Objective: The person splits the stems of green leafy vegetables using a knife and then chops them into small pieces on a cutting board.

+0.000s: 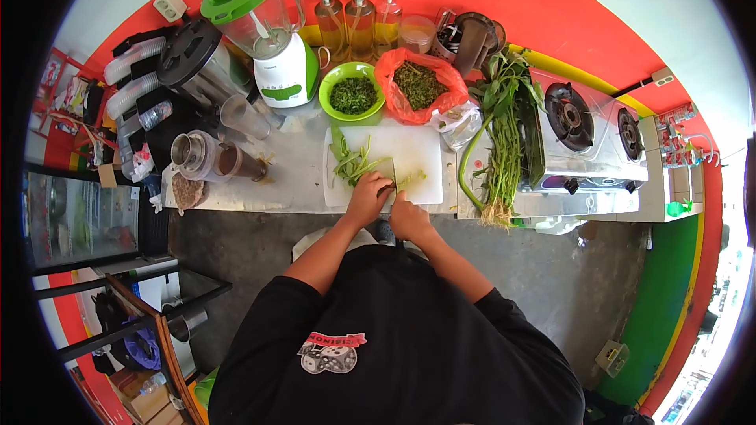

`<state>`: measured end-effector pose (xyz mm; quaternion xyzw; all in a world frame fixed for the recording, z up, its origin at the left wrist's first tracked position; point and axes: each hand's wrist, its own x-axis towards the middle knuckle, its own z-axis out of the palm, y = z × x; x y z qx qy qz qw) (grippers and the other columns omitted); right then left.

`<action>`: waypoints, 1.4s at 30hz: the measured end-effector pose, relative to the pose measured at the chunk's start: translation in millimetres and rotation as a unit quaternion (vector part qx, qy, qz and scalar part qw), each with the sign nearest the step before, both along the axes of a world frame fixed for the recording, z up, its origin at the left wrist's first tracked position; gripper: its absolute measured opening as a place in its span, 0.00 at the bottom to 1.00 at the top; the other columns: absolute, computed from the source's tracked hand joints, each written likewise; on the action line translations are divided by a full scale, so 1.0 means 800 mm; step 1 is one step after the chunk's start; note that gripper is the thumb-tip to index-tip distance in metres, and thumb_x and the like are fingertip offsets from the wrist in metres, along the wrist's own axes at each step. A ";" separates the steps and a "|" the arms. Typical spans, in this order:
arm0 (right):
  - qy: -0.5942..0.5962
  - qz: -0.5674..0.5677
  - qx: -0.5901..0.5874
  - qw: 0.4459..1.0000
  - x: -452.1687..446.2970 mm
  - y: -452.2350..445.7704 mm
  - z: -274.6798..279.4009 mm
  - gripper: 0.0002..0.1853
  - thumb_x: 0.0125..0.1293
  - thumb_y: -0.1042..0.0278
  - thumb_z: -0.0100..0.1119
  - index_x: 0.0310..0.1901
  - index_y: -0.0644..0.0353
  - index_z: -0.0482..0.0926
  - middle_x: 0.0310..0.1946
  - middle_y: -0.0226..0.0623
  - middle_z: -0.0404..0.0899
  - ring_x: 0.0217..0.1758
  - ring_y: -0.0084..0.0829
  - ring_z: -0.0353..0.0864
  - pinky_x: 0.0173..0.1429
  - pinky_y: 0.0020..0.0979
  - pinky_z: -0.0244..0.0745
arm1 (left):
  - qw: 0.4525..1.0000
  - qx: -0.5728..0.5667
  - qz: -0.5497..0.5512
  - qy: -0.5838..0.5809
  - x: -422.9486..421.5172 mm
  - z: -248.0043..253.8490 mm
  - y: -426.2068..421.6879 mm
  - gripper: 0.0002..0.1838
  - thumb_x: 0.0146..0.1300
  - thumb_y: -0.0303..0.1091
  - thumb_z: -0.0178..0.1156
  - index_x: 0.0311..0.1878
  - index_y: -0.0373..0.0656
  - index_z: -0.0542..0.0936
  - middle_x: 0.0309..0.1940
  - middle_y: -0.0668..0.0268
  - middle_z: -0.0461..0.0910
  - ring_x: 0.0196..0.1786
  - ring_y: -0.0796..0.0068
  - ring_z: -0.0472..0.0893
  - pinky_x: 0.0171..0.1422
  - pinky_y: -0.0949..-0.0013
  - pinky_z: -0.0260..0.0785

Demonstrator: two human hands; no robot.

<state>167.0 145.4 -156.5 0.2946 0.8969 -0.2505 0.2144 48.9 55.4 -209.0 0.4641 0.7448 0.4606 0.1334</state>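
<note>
A white cutting board [425,145] lies on the counter in front of me, with green stems and leaves [354,159] on its left half. My left hand [370,198] is closed over the lower ends of the stems, near the board's front edge. Just right of it, my right hand [410,219] is wrapped round a knife handle, mostly hidden by the fingers. The thin knife blade [394,170] points away from me between the stems and a few small cut pieces [413,179].
Behind the board are a green bowl [331,97] of chopped greens and a red plastic bag [387,71] of greens. Long-stemmed greens [504,142] and a gas stove [587,161] are on the right. A blender [283,71], bottles [361,24] and cups [246,116] stand further back and left.
</note>
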 end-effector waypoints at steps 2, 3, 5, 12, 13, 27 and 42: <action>-0.008 -0.006 -0.003 1.000 -0.003 0.000 -0.002 0.19 0.69 0.67 0.55 0.56 0.70 0.65 0.45 0.62 0.85 0.50 0.57 0.88 0.55 0.51 0.82 | 1.000 -0.003 0.001 -0.003 0.001 -0.001 0.002 0.07 0.61 0.26 0.66 0.43 0.38 0.85 0.38 0.59 0.80 0.48 0.53 0.77 0.54 0.56 0.69; -0.019 -0.010 -0.008 1.000 -0.004 -0.001 0.001 0.21 0.68 0.67 0.57 0.56 0.71 0.64 0.46 0.63 0.85 0.52 0.59 0.87 0.57 0.52 0.81 | 1.000 0.002 0.002 0.003 0.001 -0.001 0.002 0.07 0.62 0.25 0.65 0.43 0.39 0.85 0.38 0.58 0.79 0.47 0.53 0.77 0.53 0.56 0.70; -0.015 -0.015 -0.009 1.000 -0.010 0.001 0.003 0.21 0.68 0.68 0.57 0.56 0.70 0.64 0.46 0.63 0.85 0.52 0.58 0.87 0.57 0.51 0.82 | 1.000 0.004 0.003 0.009 0.002 -0.002 0.001 0.07 0.63 0.24 0.64 0.43 0.39 0.85 0.38 0.58 0.78 0.46 0.53 0.76 0.52 0.55 0.70; -0.021 -0.006 -0.029 0.999 -0.001 0.005 0.002 0.20 0.67 0.70 0.55 0.56 0.71 0.64 0.45 0.63 0.85 0.51 0.57 0.88 0.55 0.49 0.83 | 1.000 0.012 -0.002 0.025 0.004 -0.001 0.000 0.06 0.62 0.25 0.65 0.42 0.37 0.84 0.37 0.58 0.78 0.45 0.52 0.76 0.52 0.55 0.69; -0.019 -0.007 -0.028 0.999 0.000 0.003 0.002 0.20 0.67 0.70 0.55 0.56 0.71 0.64 0.45 0.63 0.85 0.51 0.57 0.88 0.55 0.49 0.83 | 0.999 0.023 -0.003 0.029 0.004 -0.002 0.001 0.06 0.63 0.25 0.64 0.42 0.37 0.84 0.37 0.58 0.78 0.44 0.52 0.76 0.51 0.55 0.69; -0.015 -0.022 -0.051 0.998 0.006 -0.003 0.002 0.19 0.68 0.69 0.54 0.55 0.70 0.64 0.46 0.66 0.84 0.52 0.62 0.86 0.57 0.55 0.80 | 1.000 0.010 0.017 0.015 0.007 -0.004 0.002 0.07 0.62 0.26 0.67 0.42 0.37 0.86 0.35 0.57 0.78 0.44 0.53 0.77 0.51 0.55 0.69; 0.096 -0.108 -0.005 0.989 0.016 0.016 -0.013 0.20 0.67 0.67 0.55 0.55 0.69 0.65 0.38 0.64 0.85 0.46 0.64 0.86 0.52 0.57 0.81 | 0.998 0.029 0.005 0.052 -0.007 -0.005 -0.013 0.06 0.64 0.25 0.65 0.42 0.36 0.84 0.36 0.57 0.79 0.44 0.52 0.76 0.51 0.55 0.69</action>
